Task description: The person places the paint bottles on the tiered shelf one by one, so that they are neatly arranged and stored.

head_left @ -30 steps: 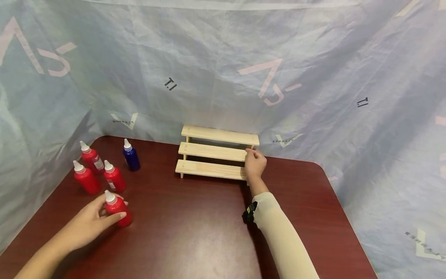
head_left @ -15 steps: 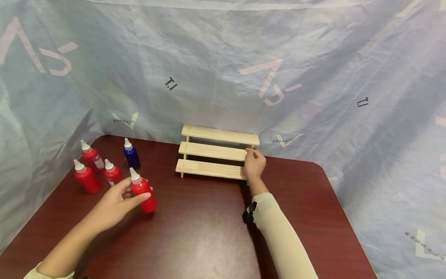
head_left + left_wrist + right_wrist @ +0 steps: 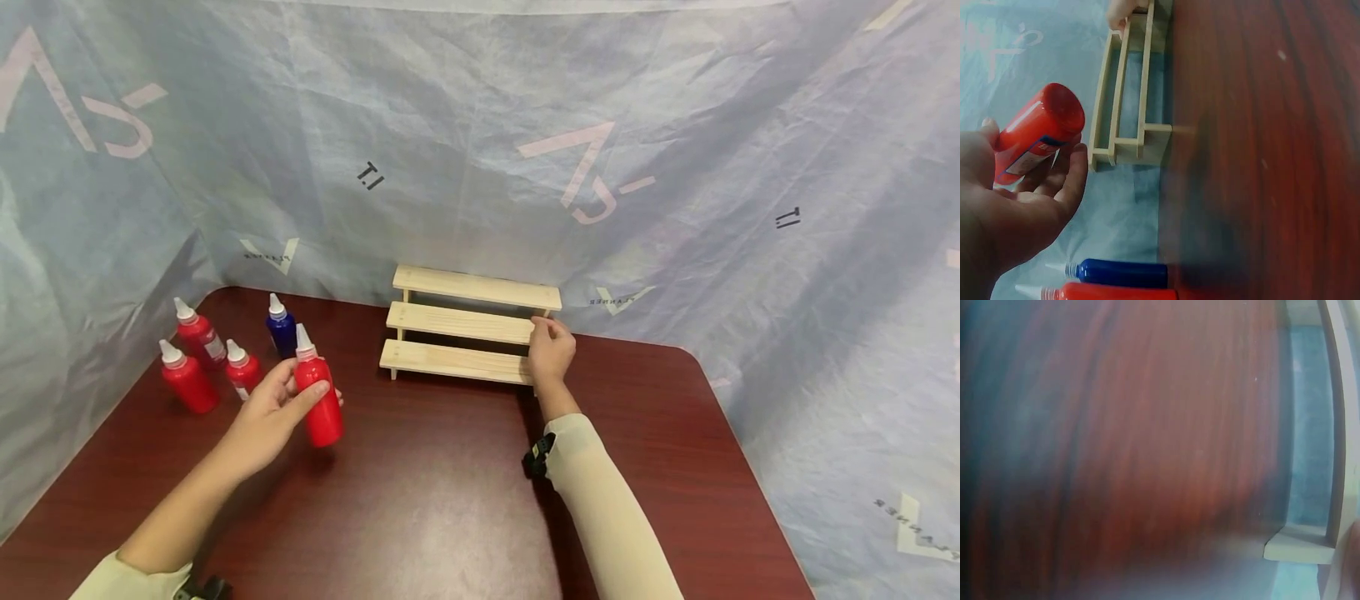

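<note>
My left hand (image 3: pixel 270 417) grips a red squeeze bottle (image 3: pixel 321 408) with a white pointed cap, lifted off the table and nearly upright. In the left wrist view, the bottle's base (image 3: pixel 1065 111) and its label show, with fingers curled round its side. My right hand (image 3: pixel 551 348) is at the right end of a three-tier wooden shelf (image 3: pixel 457 360), its thumb and fingers pinching the middle tier's end. No bottle stands on the shelf tiers. In the right wrist view only the shelf's edge (image 3: pixel 1341 425) and end leg are seen; the hand is mostly out of frame.
Three more red bottles (image 3: pixel 190 385) and a blue bottle (image 3: pixel 283 333) stand at the left of the dark red wooden table (image 3: pixel 442 483). A grey printed cloth (image 3: pixel 465 167) hangs behind the shelf and along both sides.
My left hand has lifted the red bottle from the table and carried it right and away from me, turning it more upright. The right hand stays at the shelf's end.
</note>
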Available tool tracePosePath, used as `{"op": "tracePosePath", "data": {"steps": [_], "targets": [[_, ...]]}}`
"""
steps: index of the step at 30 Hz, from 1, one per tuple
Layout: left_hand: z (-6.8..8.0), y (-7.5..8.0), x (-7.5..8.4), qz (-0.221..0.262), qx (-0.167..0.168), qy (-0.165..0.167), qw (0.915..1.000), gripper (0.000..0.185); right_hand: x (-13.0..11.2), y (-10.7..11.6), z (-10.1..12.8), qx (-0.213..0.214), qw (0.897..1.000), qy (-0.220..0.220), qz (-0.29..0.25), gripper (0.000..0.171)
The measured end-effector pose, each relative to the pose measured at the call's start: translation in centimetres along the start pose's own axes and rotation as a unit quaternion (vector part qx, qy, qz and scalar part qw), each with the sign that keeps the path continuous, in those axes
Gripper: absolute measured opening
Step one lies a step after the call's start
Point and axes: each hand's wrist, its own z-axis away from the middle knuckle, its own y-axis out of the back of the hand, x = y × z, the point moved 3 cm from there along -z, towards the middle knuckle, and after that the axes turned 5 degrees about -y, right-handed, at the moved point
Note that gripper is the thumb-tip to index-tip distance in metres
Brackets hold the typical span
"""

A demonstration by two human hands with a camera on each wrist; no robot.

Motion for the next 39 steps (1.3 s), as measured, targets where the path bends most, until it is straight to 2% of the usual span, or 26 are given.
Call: {"op": "tracePosePath", "data": {"steps": [4,12,19,24,27,31,39], "targets": [[-0.8,-0.9,0.3,0.032,-0.001,0.011,0.9994,0.047,0.0,0.2,-0.1,0.003,1.0,-0.001,0.003,0.03],[-2.3,-2.9,0.6,0.076,-0.005,0.068,0.9947,0.056,-0.1,0.3,0.0,0.003,1.0,0.004,0.001,0.029],[-3.2,-3.6,0.8,0.11,0.023,0.101,0.9884,0.055,-0.1,0.3,0.1,-0.009,1.0,0.001,0.004,0.03],[-3.9,-4.2,1.0,0.158,0.048,0.112,0.9799,0.041,-0.2,0.2,0.2,-0.013,1.0,0.001,0.003,0.029],[-4.2,-4.5,1.0,0.182,0.059,0.111,0.9752,0.03,-0.4,0.1,0.3,-0.013,1.0,0.005,0.007,0.028],[-4.6,-4.8,1.0,0.2,0.062,0.098,0.9728,0.022,-0.3,0.0,0.2,-0.012,1.0,0.005,0.012,0.029],[-6.0,-5.6,0.9,0.232,0.053,0.057,0.9695,0.019,0.1,0.1,0.2,-0.007,1.0,0.007,0.006,0.03]]}}
